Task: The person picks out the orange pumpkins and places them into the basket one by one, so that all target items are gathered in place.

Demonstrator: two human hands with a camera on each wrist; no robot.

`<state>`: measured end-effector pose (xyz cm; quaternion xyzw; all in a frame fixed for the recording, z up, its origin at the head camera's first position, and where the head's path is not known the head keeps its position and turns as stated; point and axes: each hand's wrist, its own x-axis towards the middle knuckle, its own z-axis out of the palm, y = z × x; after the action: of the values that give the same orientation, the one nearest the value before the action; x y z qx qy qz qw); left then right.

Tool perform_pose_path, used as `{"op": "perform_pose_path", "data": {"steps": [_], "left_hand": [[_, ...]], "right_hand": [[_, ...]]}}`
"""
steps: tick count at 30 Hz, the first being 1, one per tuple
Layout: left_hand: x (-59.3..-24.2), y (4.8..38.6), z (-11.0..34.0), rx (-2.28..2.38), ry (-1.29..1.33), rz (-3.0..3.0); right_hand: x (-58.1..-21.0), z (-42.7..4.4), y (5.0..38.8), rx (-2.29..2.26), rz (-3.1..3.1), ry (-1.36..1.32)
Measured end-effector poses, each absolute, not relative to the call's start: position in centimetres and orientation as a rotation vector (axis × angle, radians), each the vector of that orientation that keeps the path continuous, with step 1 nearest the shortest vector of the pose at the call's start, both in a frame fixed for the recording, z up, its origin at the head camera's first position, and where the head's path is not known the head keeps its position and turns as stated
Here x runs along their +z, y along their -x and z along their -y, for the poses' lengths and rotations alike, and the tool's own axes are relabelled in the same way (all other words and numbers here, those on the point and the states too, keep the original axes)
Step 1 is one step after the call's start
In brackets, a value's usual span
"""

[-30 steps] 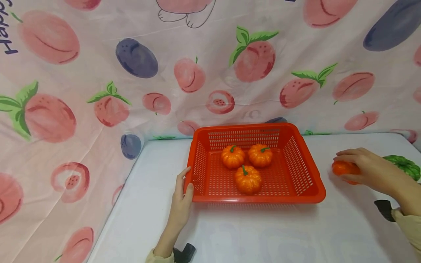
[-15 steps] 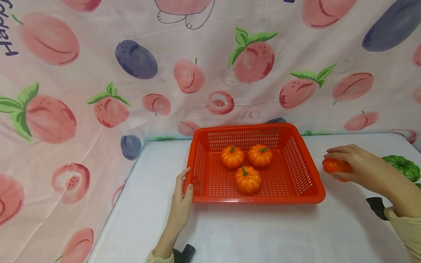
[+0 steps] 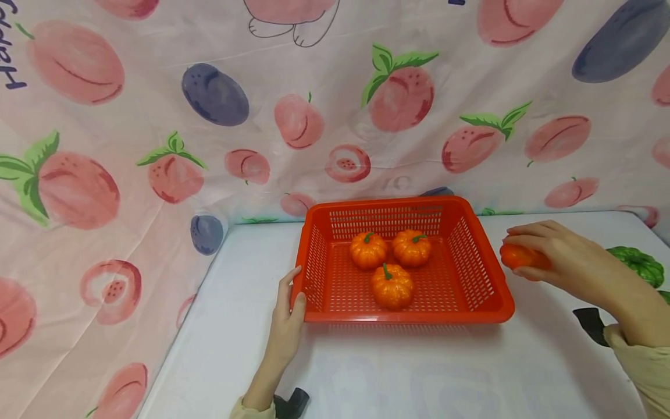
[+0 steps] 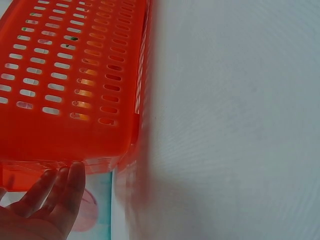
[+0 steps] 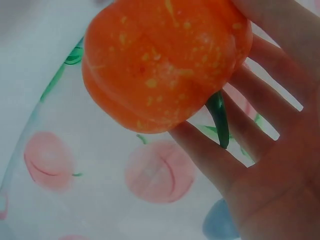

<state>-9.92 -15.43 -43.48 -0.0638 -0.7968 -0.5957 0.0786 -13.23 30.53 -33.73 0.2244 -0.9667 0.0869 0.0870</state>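
An orange toy pumpkin [image 5: 160, 65] with a dark green stem is in my right hand [image 3: 565, 262], gripped between thumb and fingers. The hand holds it just right of the red plastic basket [image 3: 408, 317], apart from the basket's rim. Beneath the pumpkin in the right wrist view, its stem points toward the palm. At the basket's left side, my left hand [image 3: 287, 326] holds the rim; in the left wrist view its fingers [image 4: 70, 195] touch the outer wall. Inside the basket lie an orange pumpkin [image 3: 369, 251], another pumpkin [image 3: 412, 249] and a front pumpkin [image 3: 392, 288].
Green pumpkin-like vegetables, one of them a ribbed green one [image 3: 638, 265], lie at the right edge, partly behind the right forearm. A fruit-printed cloth [image 3: 314, 70] hangs behind the white table [image 3: 419, 372].
My right hand has carried the orange pumpkin leftward and slightly up, closer to the basket. The left hand has kept its place on the basket, and the pumpkins inside are unmoved.
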Motion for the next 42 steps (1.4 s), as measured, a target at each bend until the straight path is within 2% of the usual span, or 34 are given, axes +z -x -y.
{"op": "perform_pose_path", "data": {"steps": [16,24,42], "left_hand": [[-43.7,10.1,15.5,-1.799,0.198,2.378],[-43.7,10.0,15.5,-1.804,0.201,2.374],[-43.5,10.0,15.4,-1.789,0.201,2.379]], "right_hand": [[-32.1,-28.8,12.9,0.244,2.835,-0.702],[-32.2,-28.0,13.2,0.287,2.748,-0.806],[-31.6,-26.0,13.3,0.269,2.731,-0.858]]}}
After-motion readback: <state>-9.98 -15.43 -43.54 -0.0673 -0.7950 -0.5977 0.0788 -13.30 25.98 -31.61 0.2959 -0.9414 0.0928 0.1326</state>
